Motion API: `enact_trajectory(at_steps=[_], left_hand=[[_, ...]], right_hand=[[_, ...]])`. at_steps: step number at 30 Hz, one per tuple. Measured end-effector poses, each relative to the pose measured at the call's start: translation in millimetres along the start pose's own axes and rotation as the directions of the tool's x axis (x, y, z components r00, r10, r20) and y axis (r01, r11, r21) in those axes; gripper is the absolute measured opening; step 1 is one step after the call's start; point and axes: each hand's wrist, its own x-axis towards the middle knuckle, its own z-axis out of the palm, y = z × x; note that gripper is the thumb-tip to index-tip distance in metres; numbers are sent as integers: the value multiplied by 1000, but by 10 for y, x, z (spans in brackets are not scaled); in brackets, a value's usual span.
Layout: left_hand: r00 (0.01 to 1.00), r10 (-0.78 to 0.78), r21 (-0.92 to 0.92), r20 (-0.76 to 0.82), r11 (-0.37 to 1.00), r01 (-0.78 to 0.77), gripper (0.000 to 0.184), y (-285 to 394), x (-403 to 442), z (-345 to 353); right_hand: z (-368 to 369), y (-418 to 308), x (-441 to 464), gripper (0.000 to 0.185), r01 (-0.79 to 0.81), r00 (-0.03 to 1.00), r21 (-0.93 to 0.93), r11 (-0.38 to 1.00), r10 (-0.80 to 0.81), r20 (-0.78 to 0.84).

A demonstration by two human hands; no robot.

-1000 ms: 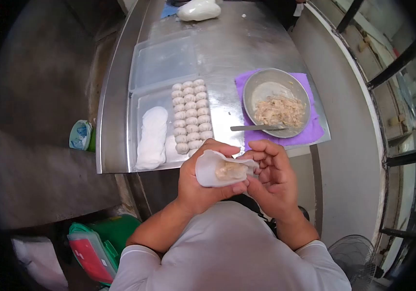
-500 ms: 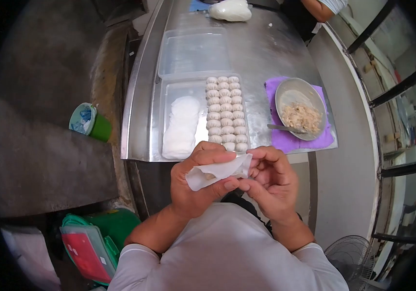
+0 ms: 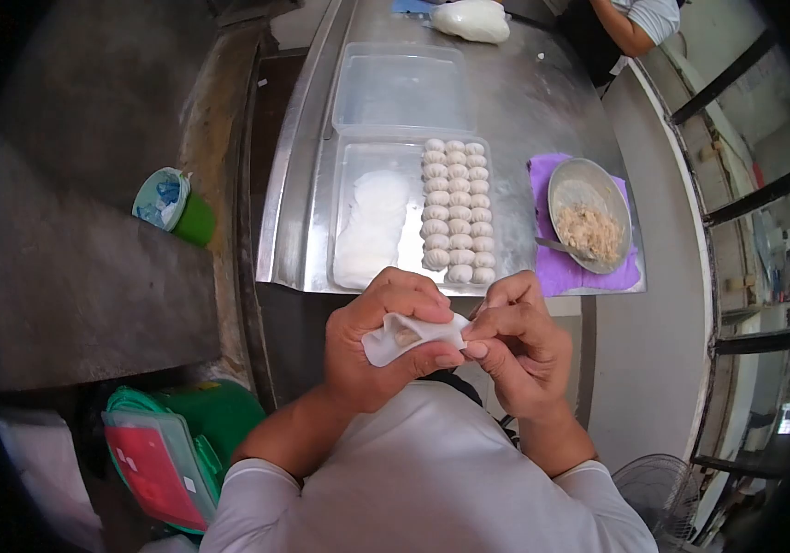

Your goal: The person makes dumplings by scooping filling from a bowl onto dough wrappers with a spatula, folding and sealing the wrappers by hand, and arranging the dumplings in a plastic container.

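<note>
Your left hand (image 3: 351, 361) is cradling the filled wrapper (image 3: 432, 334) between thumb and fingers, while your right hand (image 3: 540, 358) is pinching its three o'clock edge. It is sitting at six o'clock from the dumplings (image 3: 459, 213), probably feeling light, soft, easily torn; the rim is offering the safest hold.

The wrapper (image 3: 432, 333) hides part of my filling (image 3: 405, 338); in the upper right, the top edge cuts the other person (image 3: 627, 33).
</note>
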Motion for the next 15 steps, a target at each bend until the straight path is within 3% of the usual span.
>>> enact_trajectory(at_steps=[1,2,4,5,6,8,10,11,13,15], left_hand=[[999,30,48,44,998,-32,32,1,4,-32],[994,57,95,89,993,-66,32,4,7,-59],[993,41,122,114,991,-55,33,55,11,-82],[990,21,152,142,988,-42,34,77,10,-87],[990,21,150,141,988,-42,34,79,-3,-75],[1000,-7,-90,2,996,8,34,81,-33,-36],[999,17,15,51,1000,-18,33,116,-21,-96],[994,35,118,101,992,-47,33,130,-13,-120],[990,15,120,138,992,-32,32,144,-8,-132],[984,-5,123,176,992,-17,31,142,-28,-115]], right_hand=[[18,0,23,12,139,990,-107,985,-138,13],[53,-47,19,12,140,990,-109,984,-139,17],[127,-174,-1,13,-39,996,-32,999,37,-83],[109,-168,10,13,-40,996,-34,999,37,-80],[69,-157,27,14,46,999,-139,989,-48,-11],[57,-160,35,15,138,990,-236,962,-125,68],[76,-189,35,14,184,982,-330,926,-158,104],[118,-225,20,14,184,982,-331,926,-157,105],[222,-301,-23,11,-61,994,-117,991,50,-99],[153,-269,-13,13,30,999,-222,975,-32,-7]])
